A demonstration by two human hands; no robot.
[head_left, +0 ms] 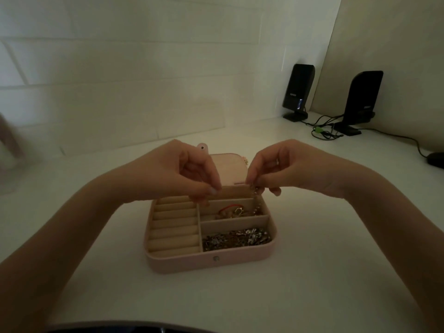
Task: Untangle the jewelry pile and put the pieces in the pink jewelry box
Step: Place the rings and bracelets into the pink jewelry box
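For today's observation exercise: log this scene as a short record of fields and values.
Container: open pink jewelry box on the white table
Left section: beige ring rolls, no rings seen
Near right compartment: tangled silver chains
Far right compartment: gold pieces with red cord
Right hand: pinches a beaded chain hanging into the box
Left hand: fingertips pinched; contents unclear

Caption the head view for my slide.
Both hands, left hand and right hand, dangle a beaded silver chain over the open pink jewelry box on a white table.
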